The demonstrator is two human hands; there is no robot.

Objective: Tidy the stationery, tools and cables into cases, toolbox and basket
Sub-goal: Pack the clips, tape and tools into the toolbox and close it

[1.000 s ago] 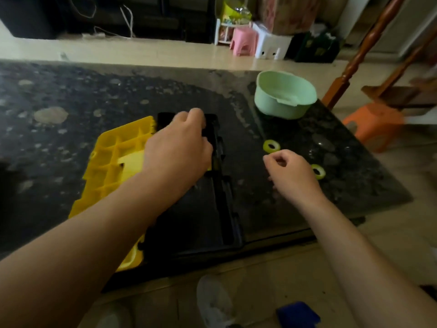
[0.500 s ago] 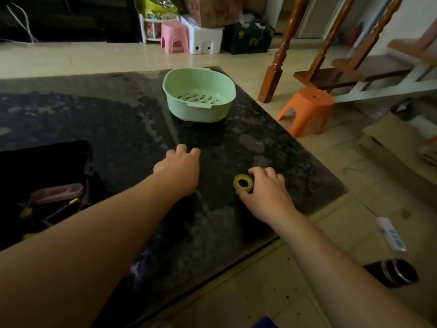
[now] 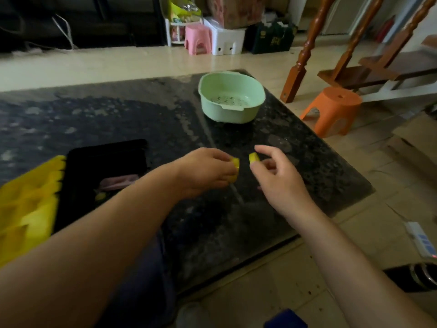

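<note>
Small yellow tape ring [image 3: 235, 167] gripped in the left hand [image 3: 203, 172], second yellow ring [image 3: 254, 158] pinched by the right hand [image 3: 277, 178].
Both hover just apart over the dark speckled stone table [image 3: 307, 166]. At left, the open black plastic toolbox [image 3: 106, 151], yellow lid [image 3: 28, 209] laid back, holds a pinkish item [image 3: 118, 182]; beyond stands the mint-green perforated basket [image 3: 233, 113].

The yellow tape roll [image 3: 235, 163] is mostly hidden inside the left hand [image 3: 208, 171]; a second yellow roll [image 3: 254, 158] shows only an edge, pinched by the right hand [image 3: 279, 176]. The yellow lid [image 3: 26, 197] of the toolbox [image 3: 106, 157] runs off the left edge; the box's contents are too dim to name
</note>
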